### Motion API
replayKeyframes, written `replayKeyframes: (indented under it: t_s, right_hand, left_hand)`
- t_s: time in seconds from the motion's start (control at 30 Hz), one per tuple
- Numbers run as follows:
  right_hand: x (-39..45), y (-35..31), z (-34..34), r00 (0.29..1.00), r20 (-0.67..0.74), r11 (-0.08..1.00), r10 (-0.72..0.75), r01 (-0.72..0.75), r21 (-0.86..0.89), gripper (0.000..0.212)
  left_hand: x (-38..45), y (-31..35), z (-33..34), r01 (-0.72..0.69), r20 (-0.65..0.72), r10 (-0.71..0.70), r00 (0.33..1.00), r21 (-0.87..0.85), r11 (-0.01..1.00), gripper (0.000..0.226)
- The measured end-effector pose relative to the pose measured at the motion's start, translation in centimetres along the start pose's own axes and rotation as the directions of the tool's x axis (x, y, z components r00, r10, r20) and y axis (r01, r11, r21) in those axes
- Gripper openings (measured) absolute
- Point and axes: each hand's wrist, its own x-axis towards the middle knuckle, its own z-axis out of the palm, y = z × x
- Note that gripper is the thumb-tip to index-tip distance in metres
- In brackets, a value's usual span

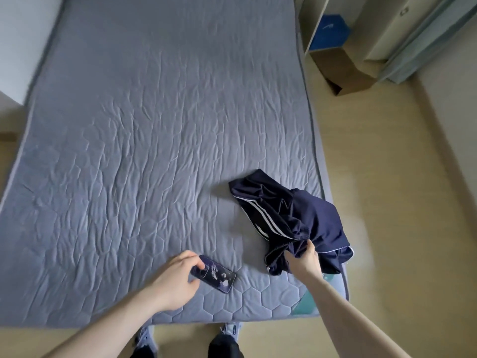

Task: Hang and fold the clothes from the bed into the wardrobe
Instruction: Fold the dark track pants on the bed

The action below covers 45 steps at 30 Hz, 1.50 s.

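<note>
A person's right hand [304, 259] pinches the near edge of navy striped shorts [289, 218] crumpled at the bed's [129, 125] right corner, while the left hand [175, 277], fingers curled, holds a phone [214, 273] flat on the mattress.

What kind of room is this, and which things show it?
Most likely a bedroom: a wide bed with a quilted grey-blue cover fills the view, navy shorts lie on it, and an open wardrobe stands beside it.
</note>
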Motion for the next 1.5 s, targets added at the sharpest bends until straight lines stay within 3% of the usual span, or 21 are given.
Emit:
replayKeyframes:
  t_s: [0.13,0.2,0.27,0.33,0.43,0.53,0.6,0.7,0.8,0.9,0.97,1.1,1.23,1.3,1.37,1.5]
  right_hand:
    - [7.2,0.6,2.1,0.996,-0.053,0.997,0.072,-0.069,0.046,0.113]
    - [10.3,1.2,3.4,0.987,-0.063,0.979,0.150,-0.139,0.147,0.113]
    - [12.1,1.1,4.0,0.976,-0.049,0.949,0.213,-0.194,0.248,0.089]
    - [12.8,0.6,4.6,0.982,-0.022,0.952,0.188,-0.177,0.250,0.048]
    - [9.4,-1.7,6.1,0.998,0.055,0.976,-0.017,0.005,0.217,0.021]
    - [2.3,-5.5,6.6,0.951,0.224,0.940,-0.212,0.136,0.312,0.028]
    - [-2.8,-8.3,5.2,0.905,0.265,0.897,-0.332,0.217,0.384,0.031]
    - [-9.9,-12.5,1.4,0.836,0.276,0.838,-0.475,0.334,0.431,0.026]
    - [-16.5,-17.2,-2.5,0.754,0.212,0.773,-0.622,0.547,0.321,0.031]
    - [-23.2,-21.5,-5.0,0.642,0.128,0.653,-0.756,0.730,0.200,0.039]
    - [-26.7,-23.7,-5.9,0.611,0.109,0.618,-0.784,0.753,0.227,0.035]
    - [-33.5,-27.3,-5.1,0.569,0.086,0.563,-0.818,0.762,0.320,0.029]
    - [-38.9,-30.9,-2.3,0.541,-0.003,0.520,-0.841,0.811,0.269,0.024]
    - [-40.4,-32.4,-1.1,0.547,-0.075,0.523,-0.834,0.826,0.211,0.024]
    - [-41.2,-33.1,-0.2,0.541,-0.158,0.515,-0.826,0.839,0.175,0.025]
    - [-42.5,-34.0,1.0,0.429,-0.258,0.456,-0.865,0.889,-0.049,0.022]
  left_hand:
    - [4.1,-0.8,1.7,0.031,-0.002,-0.031,1.000,0.000,1.000,0.029]
    - [5.5,-1.5,2.4,0.042,-0.004,-0.042,0.999,0.002,0.999,0.028]
    - [6.1,-2.0,2.5,0.056,-0.008,-0.056,0.998,-0.010,0.998,0.026]
    - [6.5,-2.6,2.5,0.068,-0.022,-0.068,0.997,-0.014,0.998,0.024]
    - [5.4,-2.7,2.1,0.097,-0.030,-0.098,0.995,-0.032,0.995,0.024]
    - [3.5,-1.9,1.2,0.112,-0.052,-0.116,0.992,-0.068,0.991,0.027]
    - [1.4,-0.6,0.0,0.136,-0.051,-0.142,0.989,-0.111,0.985,0.029]
    - [-2.1,1.2,-1.6,0.139,-0.057,-0.152,0.987,-0.185,0.973,0.034]
    - [-5.0,2.8,-2.9,0.070,-0.083,-0.093,0.992,-0.247,0.966,0.058]
    - [-8.5,3.9,-5.3,-0.068,-0.253,-0.028,0.967,-0.363,0.929,0.086]
    - [-10.1,4.5,-7.1,-0.150,-0.368,-0.016,0.930,-0.418,0.896,0.091]
    - [-13.7,4.2,-11.1,-0.227,-0.404,0.015,0.914,-0.482,0.846,0.079]
    - [-17.4,0.8,-14.6,-0.298,-0.436,0.040,0.899,-0.543,0.785,0.035]
    - [-18.9,-1.9,-16.2,-0.301,-0.496,0.039,0.868,-0.462,0.834,0.007]
    - [-20.4,-4.7,-17.6,-0.290,-0.549,0.014,0.836,-0.419,0.861,0.008]
    - [-23.4,-10.4,-21.9,-0.267,-0.652,-0.113,0.750,-0.455,0.850,0.019]
